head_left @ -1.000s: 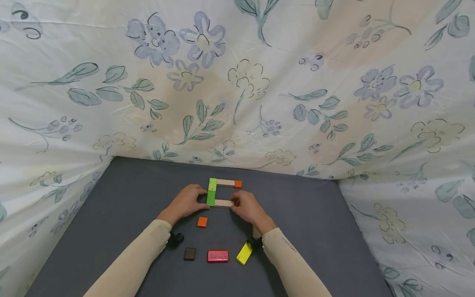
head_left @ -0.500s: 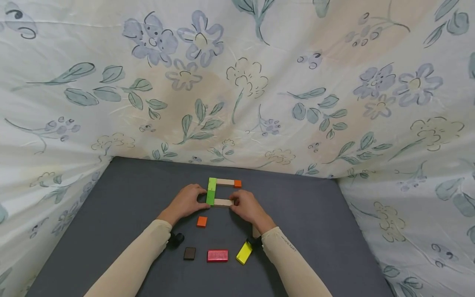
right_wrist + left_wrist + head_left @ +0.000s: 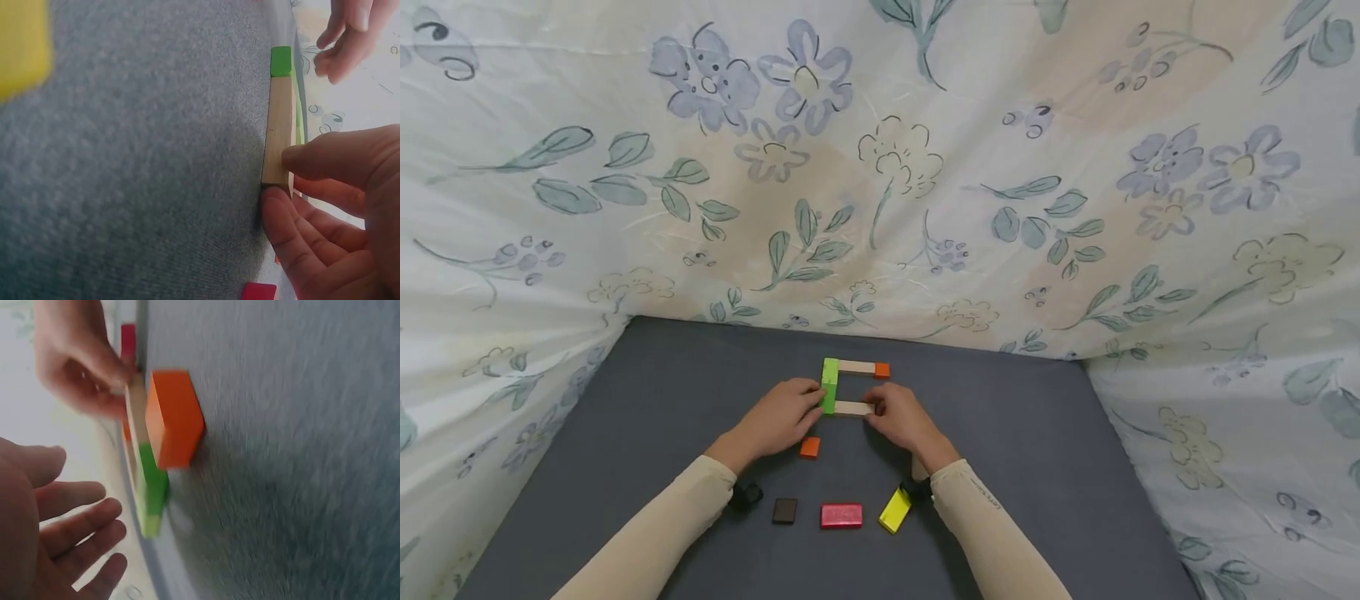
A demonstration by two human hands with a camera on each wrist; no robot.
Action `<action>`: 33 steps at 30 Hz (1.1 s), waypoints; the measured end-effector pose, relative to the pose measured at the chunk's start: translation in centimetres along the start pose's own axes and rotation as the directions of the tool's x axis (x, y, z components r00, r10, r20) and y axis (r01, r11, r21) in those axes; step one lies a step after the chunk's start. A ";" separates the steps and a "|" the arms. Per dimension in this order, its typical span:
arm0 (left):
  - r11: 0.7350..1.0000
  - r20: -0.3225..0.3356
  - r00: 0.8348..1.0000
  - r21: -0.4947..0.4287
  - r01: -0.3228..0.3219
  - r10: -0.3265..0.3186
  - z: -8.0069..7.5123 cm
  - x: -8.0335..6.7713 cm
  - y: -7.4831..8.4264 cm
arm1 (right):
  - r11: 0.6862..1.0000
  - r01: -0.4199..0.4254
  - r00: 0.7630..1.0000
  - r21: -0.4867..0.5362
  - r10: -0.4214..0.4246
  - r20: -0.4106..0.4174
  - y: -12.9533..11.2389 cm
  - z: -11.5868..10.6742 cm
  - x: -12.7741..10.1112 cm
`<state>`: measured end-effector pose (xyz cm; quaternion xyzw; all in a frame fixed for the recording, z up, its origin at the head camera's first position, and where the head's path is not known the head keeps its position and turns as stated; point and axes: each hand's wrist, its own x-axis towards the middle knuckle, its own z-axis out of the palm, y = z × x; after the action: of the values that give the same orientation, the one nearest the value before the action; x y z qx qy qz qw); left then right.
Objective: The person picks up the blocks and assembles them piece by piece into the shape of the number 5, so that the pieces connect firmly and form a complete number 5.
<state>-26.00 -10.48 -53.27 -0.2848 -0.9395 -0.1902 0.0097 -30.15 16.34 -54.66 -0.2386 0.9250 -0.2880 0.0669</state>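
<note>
My right hand (image 3: 901,417) pinches the free end of a plain wooden block (image 3: 278,125), thumb on one side and fingers at its end. The block's other end meets a green block (image 3: 828,398), which lines up with a lime green block (image 3: 830,369). A second plain wooden block (image 3: 857,367) runs from the lime one to an orange block (image 3: 882,370), making a three-sided outline. My left hand (image 3: 778,417) hovers beside the green block, its fingers loosely spread and holding nothing in the left wrist view. Another orange block (image 3: 177,419) lies just under it.
On the dark grey table (image 3: 1015,467), a dark brown block (image 3: 785,511), a red block (image 3: 841,516) and a yellow block (image 3: 894,511) lie nearer the person. A plain wooden piece (image 3: 918,468) shows partly behind the right wrist. A flowered cloth (image 3: 820,167) hangs around the table.
My left hand has come away from the green block and moved slightly back towards the person. The right hand stays on the wooden block's end.
</note>
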 end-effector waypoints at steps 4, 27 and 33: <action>0.995 0.022 0.999 0.090 -0.045 0.043 0.6 -0.3 1.4 | 1.000 0.017 1.000 -0.009 -0.017 -0.003 0.0 -0.1 0.1; 0.984 0.089 0.994 0.160 -0.076 0.063 2.7 -0.5 2.8 | 0.999 0.039 0.999 -0.032 -0.038 0.010 -0.1 0.2 0.1; 0.980 0.089 0.994 0.182 -0.076 0.060 2.5 0.0 3.1 | 0.999 0.012 1.000 0.029 -0.012 0.016 0.1 -0.9 -0.3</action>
<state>-24.14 -7.17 -54.54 -0.3222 -0.9424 -0.0896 0.0037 -30.22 17.01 -53.99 -0.2456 0.9186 -0.2999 0.0763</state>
